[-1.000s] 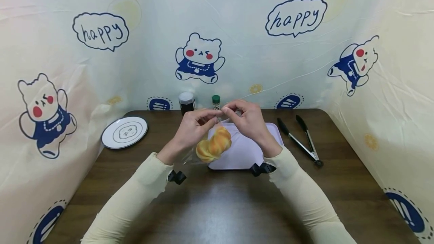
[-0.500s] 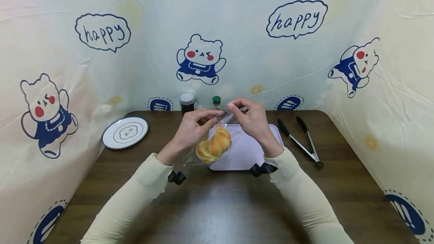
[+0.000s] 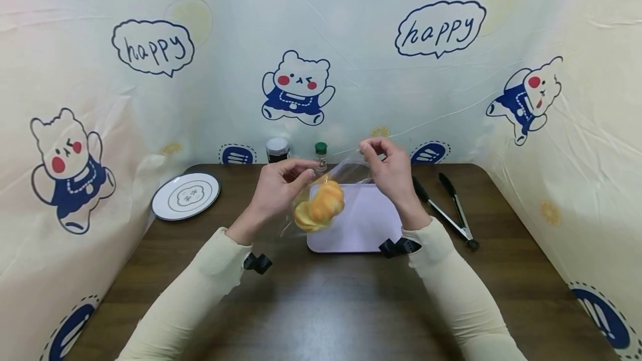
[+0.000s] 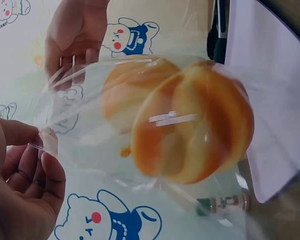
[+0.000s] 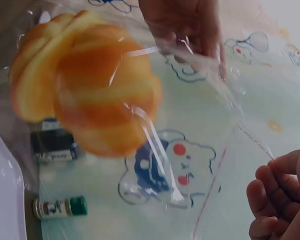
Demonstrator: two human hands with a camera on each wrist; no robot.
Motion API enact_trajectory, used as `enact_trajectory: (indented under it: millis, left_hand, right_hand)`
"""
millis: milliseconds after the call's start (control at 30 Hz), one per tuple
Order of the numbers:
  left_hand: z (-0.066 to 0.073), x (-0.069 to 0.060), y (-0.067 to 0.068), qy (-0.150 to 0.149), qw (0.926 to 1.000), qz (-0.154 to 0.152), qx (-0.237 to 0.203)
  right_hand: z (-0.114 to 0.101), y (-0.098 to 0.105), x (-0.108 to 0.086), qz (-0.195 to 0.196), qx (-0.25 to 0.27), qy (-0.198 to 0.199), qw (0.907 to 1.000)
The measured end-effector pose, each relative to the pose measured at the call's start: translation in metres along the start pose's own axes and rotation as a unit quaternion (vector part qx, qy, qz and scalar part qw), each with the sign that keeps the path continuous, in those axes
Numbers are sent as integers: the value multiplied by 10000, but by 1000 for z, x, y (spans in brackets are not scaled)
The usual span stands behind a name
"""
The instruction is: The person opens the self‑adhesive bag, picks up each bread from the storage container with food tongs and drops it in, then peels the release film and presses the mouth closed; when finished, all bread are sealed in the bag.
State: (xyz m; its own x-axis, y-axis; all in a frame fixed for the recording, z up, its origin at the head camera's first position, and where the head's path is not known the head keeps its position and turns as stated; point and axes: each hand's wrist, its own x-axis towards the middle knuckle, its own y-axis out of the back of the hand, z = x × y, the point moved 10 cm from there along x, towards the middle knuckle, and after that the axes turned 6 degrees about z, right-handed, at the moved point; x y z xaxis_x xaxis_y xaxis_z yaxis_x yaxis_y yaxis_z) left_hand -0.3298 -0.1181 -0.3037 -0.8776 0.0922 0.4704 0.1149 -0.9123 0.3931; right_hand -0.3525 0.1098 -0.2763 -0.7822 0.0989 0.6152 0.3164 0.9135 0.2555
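Both hands hold up a clear plastic bag [image 4: 85, 145] with a golden twisted bread [image 3: 327, 204] inside it. My left hand [image 3: 278, 187] pinches the bag's upper edge on the left, its thumb and forefinger meeting on the film in the left wrist view. On the other side, my right hand [image 3: 393, 174] pinches a corner of the bag's mouth between thumb and forefinger, seen closely in the right wrist view. Between the hands the film is spread wide. The bread hangs low in the bag, over the left part of a lilac tray [image 3: 363, 235].
A white plate [image 3: 168, 208] lies at the table's left. Black-tipped tongs [image 3: 453, 222] rest spread on the right. Behind the hands stand a dark jar [image 3: 278, 152] with a grey lid and a small green-capped shaker bottle [image 3: 321, 150]. A printed cloth surrounds the table.
The hands were together at the bag's top; my right hand has moved right and slightly up, drawing the bag's mouth out wide. The bread has shifted slightly up and right.
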Motion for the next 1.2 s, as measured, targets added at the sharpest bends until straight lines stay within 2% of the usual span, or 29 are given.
enact_trajectory:
  millis: [133, 333, 533, 733, 1033, 1200]
  left_hand:
    - [-2, 1, 6, -14, 9997, 213, -106]
    - [1, 2, 17, -275, 9982, 534, 3]
    - [0, 3, 22, -252, 9977, 626, 68]
    - [2, 3, 28, -254, 9968, 757, 1]
    - [2, 3, 40, -242, 9945, 1020, -11]
    - [2, 4, 42, -280, 9941, 1050, -50]
  right_hand:
    - [9, 13, 4, 227, 29, 46, 9997]
    - [24, 35, 10, 557, 117, -139, 9983]
    - [45, 54, 14, 903, 122, -503, 9946]
    - [60, 71, 16, 1190, 93, -661, 9906]
    - [84, 94, 13, 1390, 85, -1001, 9852]
    - [97, 107, 11, 1505, -92, -1206, 9812]
